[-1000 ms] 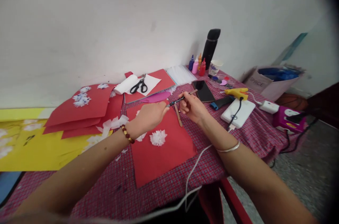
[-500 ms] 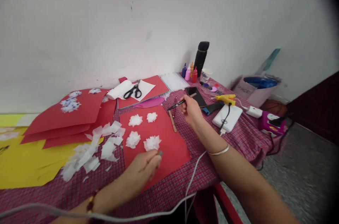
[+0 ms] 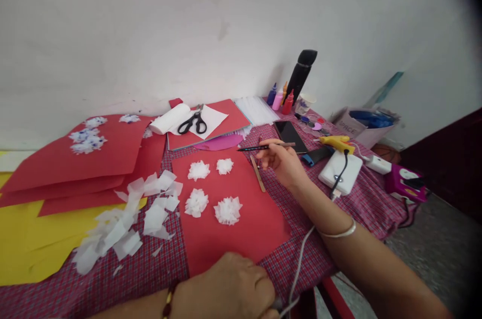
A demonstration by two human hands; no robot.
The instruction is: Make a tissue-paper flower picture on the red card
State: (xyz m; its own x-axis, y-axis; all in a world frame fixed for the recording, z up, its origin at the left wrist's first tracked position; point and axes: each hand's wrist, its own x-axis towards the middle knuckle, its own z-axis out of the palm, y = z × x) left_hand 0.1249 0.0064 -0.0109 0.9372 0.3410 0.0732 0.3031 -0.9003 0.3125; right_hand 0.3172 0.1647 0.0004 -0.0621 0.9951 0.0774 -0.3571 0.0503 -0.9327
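My right hand (image 3: 280, 161) holds a dark pencil (image 3: 251, 148) in its bent fingers, above the tablecloth by the red sheet's right edge. The pencil's thin end points left. Closed, my left hand (image 3: 229, 289) is over the near edge of the red sheet (image 3: 244, 238); a small grey end shows by its fingers, too little to name. White ruffled paper flowers (image 3: 228, 210) lie in two rows on that sheet. A wooden stick (image 3: 258, 174) rests just beside the sheet, below my right hand.
Loose white paper squares (image 3: 126, 243) lie to the left, near stacked red sheets (image 3: 109, 158). Scissors (image 3: 193, 122) rest on paper behind. At right are a phone (image 3: 289, 135), a yellow glue gun (image 3: 337, 143) and a white power bank (image 3: 341, 172); a cable hangs over the front edge.
My left hand has drawn back toward me and to the right, away from the paper flowers. In my right hand the pencil has turned more level. The view has shifted slightly.
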